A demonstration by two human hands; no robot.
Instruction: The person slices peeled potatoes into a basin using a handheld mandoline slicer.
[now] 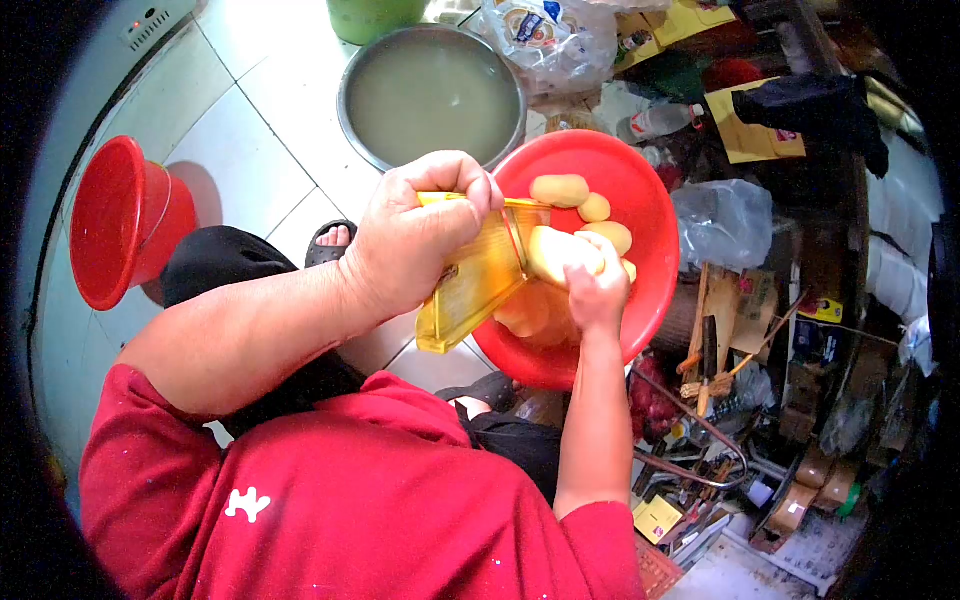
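Note:
My left hand (pixel 425 225) is closed on the upper edge of a yellow plastic basket (pixel 465 275), which it holds tilted beside a red basin (pixel 645 215). With closed fingers, my right hand (pixel 597 285) grips a peeled potato (pixel 550 252) at the basket's mouth, over the basin. Several more peeled potatoes (pixel 560 190) lie in the basin, some partly hidden behind the basket and my right hand.
A metal basin (pixel 345 110) of cloudy water stands beyond my hands, near a green bucket (pixel 375 15). A red bucket (pixel 160 225) is at the left. Plastic bags (pixel 725 222), a bottle (pixel 660 122) and tools clutter the right side.

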